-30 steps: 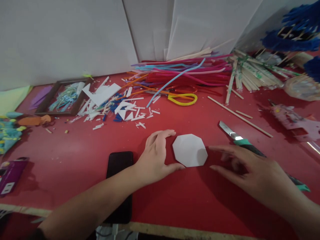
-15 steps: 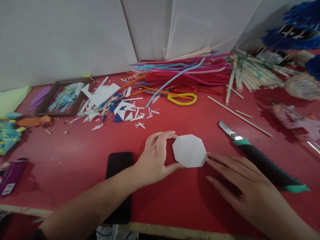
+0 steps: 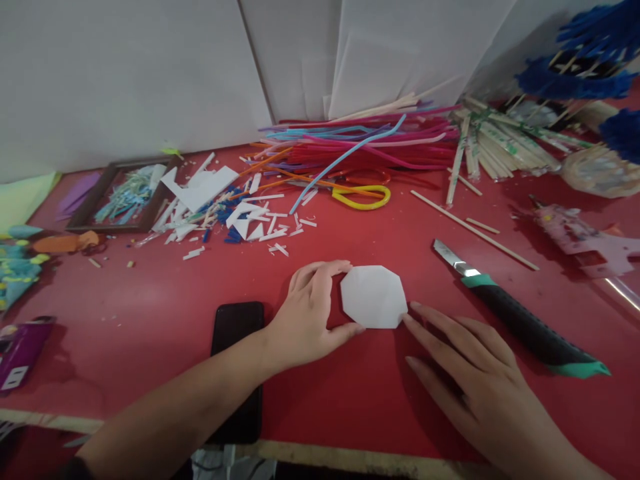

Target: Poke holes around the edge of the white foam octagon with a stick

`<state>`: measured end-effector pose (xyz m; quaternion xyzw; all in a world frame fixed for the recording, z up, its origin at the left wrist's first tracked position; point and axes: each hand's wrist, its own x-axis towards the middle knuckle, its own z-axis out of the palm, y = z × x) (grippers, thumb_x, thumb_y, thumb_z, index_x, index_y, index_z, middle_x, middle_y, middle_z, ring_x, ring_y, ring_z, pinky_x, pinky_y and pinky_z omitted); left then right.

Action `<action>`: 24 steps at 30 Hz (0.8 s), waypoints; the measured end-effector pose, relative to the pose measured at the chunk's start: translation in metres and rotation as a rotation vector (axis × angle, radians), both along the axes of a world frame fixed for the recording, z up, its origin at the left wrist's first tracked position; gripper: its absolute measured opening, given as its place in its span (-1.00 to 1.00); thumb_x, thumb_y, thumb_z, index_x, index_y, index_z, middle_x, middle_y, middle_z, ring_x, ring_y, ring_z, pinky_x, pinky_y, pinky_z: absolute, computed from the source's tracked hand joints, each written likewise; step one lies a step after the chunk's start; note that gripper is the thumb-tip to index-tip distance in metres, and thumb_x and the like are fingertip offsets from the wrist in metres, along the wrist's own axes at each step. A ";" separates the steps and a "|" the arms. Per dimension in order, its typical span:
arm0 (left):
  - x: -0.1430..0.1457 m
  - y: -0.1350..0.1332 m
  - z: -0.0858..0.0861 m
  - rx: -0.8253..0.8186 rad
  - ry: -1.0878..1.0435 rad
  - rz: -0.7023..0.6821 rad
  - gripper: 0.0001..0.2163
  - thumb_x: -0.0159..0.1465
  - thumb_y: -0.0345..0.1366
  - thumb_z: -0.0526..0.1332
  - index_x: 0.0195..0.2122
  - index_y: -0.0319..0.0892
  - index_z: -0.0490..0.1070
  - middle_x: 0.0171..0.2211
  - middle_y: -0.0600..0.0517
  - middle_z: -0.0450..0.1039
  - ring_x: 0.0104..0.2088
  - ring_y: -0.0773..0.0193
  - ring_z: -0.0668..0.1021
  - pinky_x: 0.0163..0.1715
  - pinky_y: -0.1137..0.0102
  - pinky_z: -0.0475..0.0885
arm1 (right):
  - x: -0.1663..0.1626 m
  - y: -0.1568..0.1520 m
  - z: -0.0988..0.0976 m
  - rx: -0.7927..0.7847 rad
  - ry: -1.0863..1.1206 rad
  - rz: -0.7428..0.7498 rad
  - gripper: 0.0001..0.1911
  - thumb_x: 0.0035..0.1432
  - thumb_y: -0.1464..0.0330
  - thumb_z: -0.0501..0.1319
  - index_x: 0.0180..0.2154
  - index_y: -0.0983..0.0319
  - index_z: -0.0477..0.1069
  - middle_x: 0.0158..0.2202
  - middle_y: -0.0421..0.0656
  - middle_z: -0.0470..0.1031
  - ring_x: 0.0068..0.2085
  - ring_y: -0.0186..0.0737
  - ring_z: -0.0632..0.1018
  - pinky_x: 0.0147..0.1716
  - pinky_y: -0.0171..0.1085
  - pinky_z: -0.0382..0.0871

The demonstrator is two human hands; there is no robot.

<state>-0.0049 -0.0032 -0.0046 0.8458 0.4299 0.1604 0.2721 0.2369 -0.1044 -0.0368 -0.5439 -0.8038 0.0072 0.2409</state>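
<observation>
A white octagonal piece of card or foam board [image 3: 374, 297] lies on the red tabletop between my hands. My left hand [image 3: 310, 310] grips it from the left, with the index finger at its upper left edge and the thumb at its lower edge. My right hand [image 3: 467, 370] rests to the right of the piece, fingers stretched out and slightly apart. Its fingertips touch the lower right edge. Beyond that hand lies a utility knife [image 3: 520, 317] with a black and green handle, blade exposed and pointing to the upper left.
A black phone [image 3: 239, 330] lies partly under my left forearm. White scraps [image 3: 245, 220], yellow-handled scissors [image 3: 361, 203] and coloured pipe cleaners [image 3: 370, 150] are farther back. Thin wooden sticks [image 3: 475, 230] lie at the right. A purple lighter-like object [image 3: 25, 353] is at the left edge.
My right fingertips have slid slightly down the right edge of the white piece, which has tilted a little. My left hand keeps its grip. The whole view has shifted slightly.
</observation>
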 end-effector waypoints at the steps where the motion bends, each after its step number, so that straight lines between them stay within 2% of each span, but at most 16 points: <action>1: 0.000 0.000 0.000 0.000 -0.003 0.000 -0.31 0.17 -0.09 0.40 0.24 -0.16 0.14 0.21 -0.27 0.38 0.24 -0.17 0.38 0.23 -0.11 0.26 | 0.000 0.000 0.001 -0.004 0.000 0.004 -0.51 0.34 0.29 0.10 0.27 0.14 0.30 0.15 -0.07 0.51 -0.02 -0.05 0.49 0.02 -0.03 0.38; 19: 0.001 0.000 0.001 -0.016 -0.002 0.014 -0.32 0.15 -0.11 0.42 0.22 -0.17 0.16 0.20 -0.28 0.38 0.24 -0.16 0.39 0.24 -0.09 0.26 | 0.000 0.003 0.005 0.019 -0.019 0.020 -0.57 0.34 0.30 0.11 0.20 0.20 0.37 0.13 -0.07 0.52 -0.03 -0.06 0.49 0.00 -0.06 0.38; 24: 0.002 0.000 0.002 -0.021 -0.008 0.018 -0.34 0.15 -0.12 0.42 0.20 -0.16 0.18 0.19 -0.27 0.39 0.22 -0.17 0.40 0.23 -0.11 0.26 | -0.001 0.002 0.005 0.012 0.004 0.005 -0.49 0.33 0.30 0.11 0.29 0.15 0.28 0.14 -0.09 0.53 -0.03 -0.03 0.51 0.00 -0.04 0.40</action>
